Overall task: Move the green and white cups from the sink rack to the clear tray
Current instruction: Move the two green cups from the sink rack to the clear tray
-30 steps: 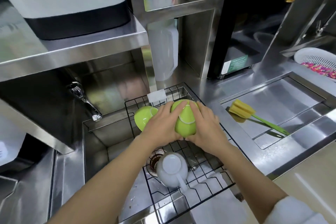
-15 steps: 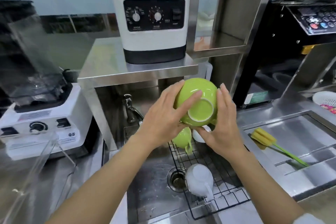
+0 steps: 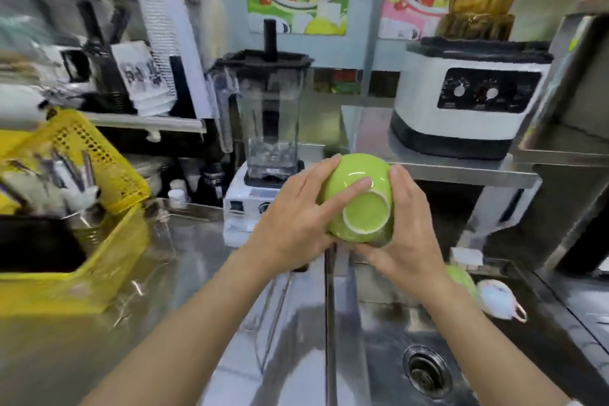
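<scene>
I hold a green cup (image 3: 357, 201) in both hands, its base turned towards me, above the counter left of the sink. My left hand (image 3: 296, 224) wraps its left side with the index finger across the base. My right hand (image 3: 402, 241) cups its right side and underside. Behind my right wrist, in the sink, lie a second green cup (image 3: 461, 277) and a white cup (image 3: 501, 298) with a handle. The clear tray (image 3: 148, 287) shows only as faint transparent edges on the counter at the left. The rack itself is hidden.
A yellow plastic basket (image 3: 108, 181) with utensils stands at the left. A blender (image 3: 267, 128) stands behind the cup. A white machine (image 3: 468, 109) sits on a steel shelf at the right. The sink drain (image 3: 426, 371) is at the lower right.
Both hands lifted the green cup off the rack and carried it up and to the left. My view swung left, so the sink now lies at the right.
</scene>
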`<state>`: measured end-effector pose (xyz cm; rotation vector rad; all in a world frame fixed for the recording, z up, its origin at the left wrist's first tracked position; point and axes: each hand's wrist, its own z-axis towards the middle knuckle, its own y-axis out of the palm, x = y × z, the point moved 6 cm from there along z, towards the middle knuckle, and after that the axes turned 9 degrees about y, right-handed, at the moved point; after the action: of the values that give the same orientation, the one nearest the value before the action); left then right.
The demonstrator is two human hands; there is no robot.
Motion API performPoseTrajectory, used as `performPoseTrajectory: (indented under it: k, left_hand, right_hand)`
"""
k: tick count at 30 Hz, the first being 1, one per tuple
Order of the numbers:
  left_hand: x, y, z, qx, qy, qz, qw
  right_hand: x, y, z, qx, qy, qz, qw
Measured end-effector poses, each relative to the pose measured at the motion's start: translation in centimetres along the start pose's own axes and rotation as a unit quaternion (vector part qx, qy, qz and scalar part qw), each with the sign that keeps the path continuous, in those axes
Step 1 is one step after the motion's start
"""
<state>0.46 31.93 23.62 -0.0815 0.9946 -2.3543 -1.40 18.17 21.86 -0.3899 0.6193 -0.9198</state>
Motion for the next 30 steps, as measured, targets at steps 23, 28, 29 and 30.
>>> performPoseTrajectory:
  k: [23,28,29,30]
  left_hand:
    - [-11.4,-1.2,-16.5,-0.014,-0.424,-0.365,0.829]
    - [-12.7,0.5,-16.1,-0.018,-0.457,-0.312,0.833]
    - [-12.9,0.8,-16.2,-0.015,-0.463,-0.312,0.829]
    - [-13.0,1.1,-16.3,-0.015,-0.469,-0.310,0.827]
  right_hand:
    - [-8.9,15.7,-0.3,-0.292,0.191,0.049,0.936]
    - [-8.1,16.2,0.1,-0.329,0.208,0.019,0.921]
    - [-7.8,16.4,0.2,-0.335,0.207,0.016,0.919]
    - [-7.6,16.7,0.3,-0.339,0.203,0.012,0.918]
